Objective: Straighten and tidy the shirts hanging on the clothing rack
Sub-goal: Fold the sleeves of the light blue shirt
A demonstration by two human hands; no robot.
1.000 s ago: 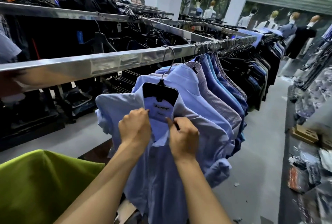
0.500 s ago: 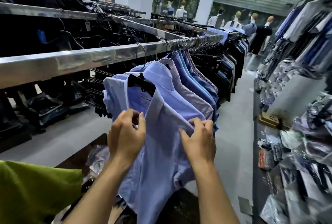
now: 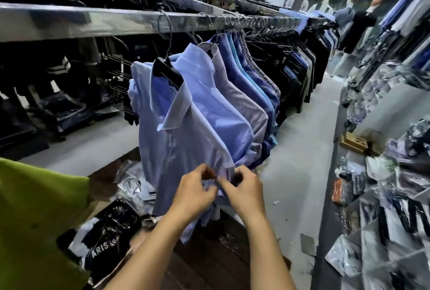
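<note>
Both hands on the front shirt's placket

Left hand (image 3: 194, 193) and right hand (image 3: 244, 190) pinch the light-blue shirt (image 3: 186, 131) between them; the black hanger (image 3: 166, 71) hooks the rail (image 3: 116, 22) above.

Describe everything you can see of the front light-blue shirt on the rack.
The shirt is light blue, of thin woven-looking cloth, with a turned-down collar. It hangs on a black hanger hooked over the steel rail, first in the row and turned at an angle, its far side against a lilac shirt. The left hand and right hand both pinch its front low down, where the cloth bunches.
</note>
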